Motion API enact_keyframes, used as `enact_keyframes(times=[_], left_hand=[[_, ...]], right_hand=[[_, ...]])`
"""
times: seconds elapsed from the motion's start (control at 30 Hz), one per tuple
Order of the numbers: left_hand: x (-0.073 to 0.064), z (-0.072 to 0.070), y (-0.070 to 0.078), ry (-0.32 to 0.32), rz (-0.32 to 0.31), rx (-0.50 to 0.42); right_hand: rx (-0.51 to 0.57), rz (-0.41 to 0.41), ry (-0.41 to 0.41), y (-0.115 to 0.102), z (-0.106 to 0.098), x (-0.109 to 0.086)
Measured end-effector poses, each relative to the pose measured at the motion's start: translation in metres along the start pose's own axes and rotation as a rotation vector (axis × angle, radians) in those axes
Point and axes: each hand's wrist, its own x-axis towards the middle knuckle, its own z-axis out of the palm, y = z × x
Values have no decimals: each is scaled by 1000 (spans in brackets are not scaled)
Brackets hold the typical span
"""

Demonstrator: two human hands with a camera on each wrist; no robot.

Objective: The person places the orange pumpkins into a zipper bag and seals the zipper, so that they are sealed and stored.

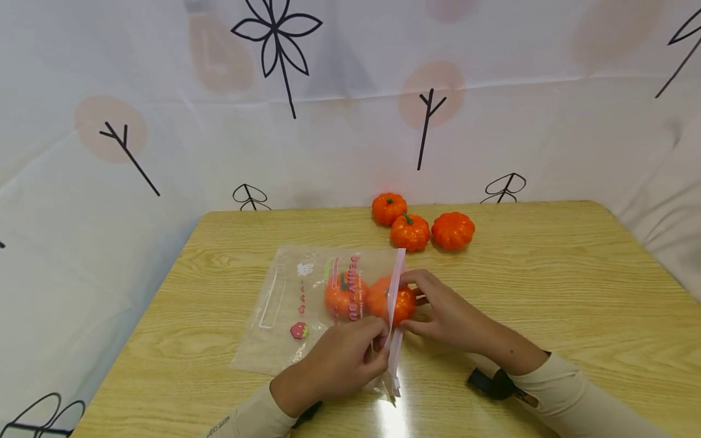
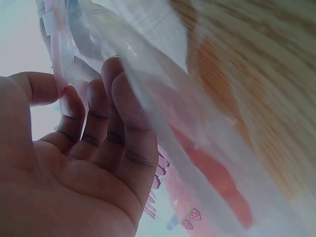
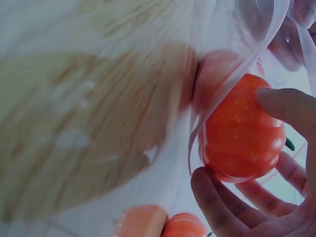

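A clear zip bag [image 1: 263, 347] with pink print lies flat on the table, its pink-edged mouth turned to the right. My left hand [image 1: 347, 353] pinches the edge of that mouth between thumb and fingers, also seen in the left wrist view with the bag film [image 2: 163, 94] around the fingers. At the opening, my right hand [image 1: 451, 313] holds a small orange toy pumpkin [image 3: 242, 131], partly inside the bag, thumb on one side and fingers on the other. Another toy pumpkin [image 1: 341, 299] with a green stem lies within the bag, touching or close beside it.
Three more orange toy pumpkins stand near the table's back edge: one at the rear [image 1: 389, 208], one in front of it [image 1: 410, 232] and one to the right [image 1: 453, 231]. A patterned white cloth [image 1: 339, 152] hangs behind the wooden table [image 1: 547, 274].
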Motion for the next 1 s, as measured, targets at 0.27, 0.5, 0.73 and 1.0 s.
enact_keyframes(times=[0.27, 0.5, 0.73, 1.0], left_hand=[[0, 0, 0, -11, 1, 3], [0, 1, 0, -18, 5, -1], [1, 2, 0, -22, 4, -1], [1, 1, 0, -25, 4, 38]], right_hand=[[28, 48, -16, -2, 0, 1], [-56, -8, 16, -2, 1, -1], [9, -19, -1, 1, 2, 0], [51, -3, -40, 2, 2, 0]])
